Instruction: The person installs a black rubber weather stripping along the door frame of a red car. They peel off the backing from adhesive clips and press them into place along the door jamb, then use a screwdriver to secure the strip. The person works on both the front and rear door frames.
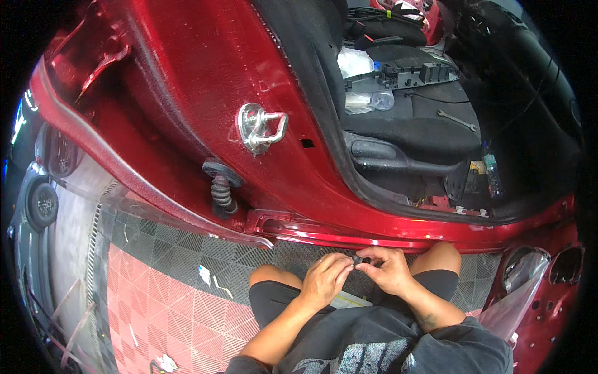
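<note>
A small black part (360, 260), perhaps of rubber or plastic, is held between both hands in front of the car's red door sill (336, 237). My left hand (326, 276) pinches its left side with the fingertips. From the right, my right hand (386, 270) grips it between thumb and fingers. The fingers cover much of the part, so its exact kind cannot be told. Both hands are above my lap, between my bent knees. A pale flat item with a yellow edge (349, 300) shows below the hands, partly hidden by my wrists and shirt.
A metal door striker (261, 128) juts from the red pillar, with a corrugated rubber wiring boot (221, 191) below it. The seat (420, 114) bears a combination wrench (457, 120) and a plastic trim panel (406, 78). At right is a stripped red door (544, 311) with loose plastic film (516, 294).
</note>
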Demonstrator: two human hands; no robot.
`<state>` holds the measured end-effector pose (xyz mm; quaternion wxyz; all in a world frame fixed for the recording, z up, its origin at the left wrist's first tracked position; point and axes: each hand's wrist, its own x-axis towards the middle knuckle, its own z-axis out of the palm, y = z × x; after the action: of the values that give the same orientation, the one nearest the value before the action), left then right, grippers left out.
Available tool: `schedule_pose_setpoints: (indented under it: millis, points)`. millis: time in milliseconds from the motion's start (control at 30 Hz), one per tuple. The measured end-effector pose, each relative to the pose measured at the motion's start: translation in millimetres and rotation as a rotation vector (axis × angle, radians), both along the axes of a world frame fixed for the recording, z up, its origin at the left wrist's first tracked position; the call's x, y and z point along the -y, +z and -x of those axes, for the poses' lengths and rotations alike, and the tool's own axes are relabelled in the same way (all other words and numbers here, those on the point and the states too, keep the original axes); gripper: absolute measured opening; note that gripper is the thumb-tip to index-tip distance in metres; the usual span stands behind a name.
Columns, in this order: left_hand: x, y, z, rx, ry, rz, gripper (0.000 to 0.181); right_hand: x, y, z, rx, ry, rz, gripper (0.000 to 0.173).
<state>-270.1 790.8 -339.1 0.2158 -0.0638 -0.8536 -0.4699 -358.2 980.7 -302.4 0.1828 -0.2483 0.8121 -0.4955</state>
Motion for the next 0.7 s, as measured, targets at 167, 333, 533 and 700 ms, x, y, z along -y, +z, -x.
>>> schedule_pose_setpoints:
  millis: [167, 333, 533, 700]
  points:
    - [12.8, -10.0, -8.4, 0.1, -0.108, 0.019, 0.018, 2.5, -1.0, -2.5, 0.055, 0.065, -0.112, 0.029]
    - [14.2, -37.9, -28.4, 0.242, -0.219, -0.079, 0.016, 2.7, -17.8, -13.6, 0.143, 0.147, -0.22, 0.028]
    - [-7.9, -61.9, -64.4, 0.3, -0.165, -0.235, 0.018, -8.3, -31.0, -28.9, 0.222, 0.171, -0.295, 0.027]
    - [-7.6, -49.1, -66.0, 0.297, 0.004, -0.232, 0.021, 1.5, -24.4, -33.0, 0.147, 0.195, -0.229, 0.031]
